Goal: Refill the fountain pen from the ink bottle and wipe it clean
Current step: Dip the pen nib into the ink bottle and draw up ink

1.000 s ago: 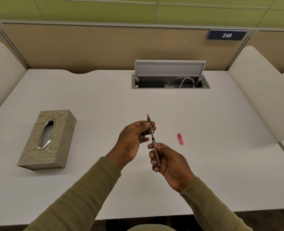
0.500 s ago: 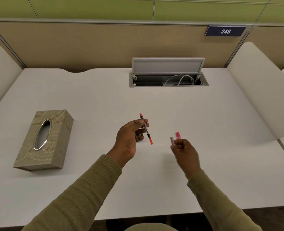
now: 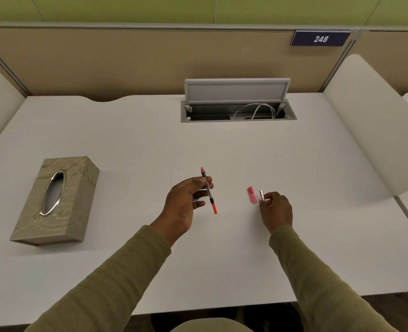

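My left hand [image 3: 186, 202] pinches a thin pen insert [image 3: 208, 190] with a pink upper tip and an orange lower end, tilted above the white desk [image 3: 126, 144]. To the right, my right hand [image 3: 275, 209] grips the pale pen barrel [image 3: 261, 195], whose end shows above the fingers, low over the desk. The pink cap [image 3: 252, 194] lies on the desk just left of that barrel. No ink bottle is in view.
A beige tissue box [image 3: 54, 200] with an oval opening sits at the left. An open cable hatch [image 3: 237, 109] with white cords is set into the desk's far middle. White curved dividers [image 3: 370, 121] flank both sides.
The pen came apart: my right hand pulled the barrel off and moved it right and down beside the pink cap. My left hand kept the insert and stayed about where it was.
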Available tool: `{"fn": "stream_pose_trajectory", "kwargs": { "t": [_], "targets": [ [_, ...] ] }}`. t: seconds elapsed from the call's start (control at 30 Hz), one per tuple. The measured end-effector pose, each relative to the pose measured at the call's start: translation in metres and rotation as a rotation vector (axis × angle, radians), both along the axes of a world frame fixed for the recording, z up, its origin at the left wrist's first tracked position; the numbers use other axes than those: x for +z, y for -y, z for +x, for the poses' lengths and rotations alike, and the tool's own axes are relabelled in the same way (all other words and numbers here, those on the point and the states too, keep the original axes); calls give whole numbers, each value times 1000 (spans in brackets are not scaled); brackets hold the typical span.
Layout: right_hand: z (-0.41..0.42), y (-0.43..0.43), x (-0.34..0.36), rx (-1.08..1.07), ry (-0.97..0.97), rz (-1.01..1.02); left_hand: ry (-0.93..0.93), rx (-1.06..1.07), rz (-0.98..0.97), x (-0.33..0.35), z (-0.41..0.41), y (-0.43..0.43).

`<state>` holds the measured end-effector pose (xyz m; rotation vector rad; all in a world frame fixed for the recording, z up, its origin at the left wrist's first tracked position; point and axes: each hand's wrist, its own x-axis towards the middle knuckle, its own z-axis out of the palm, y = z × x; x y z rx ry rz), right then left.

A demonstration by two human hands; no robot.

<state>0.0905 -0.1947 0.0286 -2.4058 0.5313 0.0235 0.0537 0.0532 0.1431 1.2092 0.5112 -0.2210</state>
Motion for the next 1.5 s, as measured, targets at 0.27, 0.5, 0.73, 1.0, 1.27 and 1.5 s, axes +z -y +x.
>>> {"fn": "stream_pose_trajectory", "kwargs": {
  "t": [0.27, 0.5, 0.73, 1.0, 1.27, 1.5],
  "targets": [
    [-1, 0, -3, 21, 3, 18, -10, -3, -3, -3, -1, 5],
    [-3, 2, -6, 29, 17, 33, -12, -8, -1, -5, 0, 6],
    [-3, 4, -6, 8, 33, 65, -5, -14, -7, -6, 1, 7],
    [-4, 8, -5, 9, 41, 78, 3, -19, -8, -7, 1, 8],
    [-5, 10, -3, 6, 30, 78, -7, -9, -10, -8, 1, 9],
    [-7, -1, 17, 35, 96, 92, 3, -3, -20, -5, 1, 11]
  ]
}}
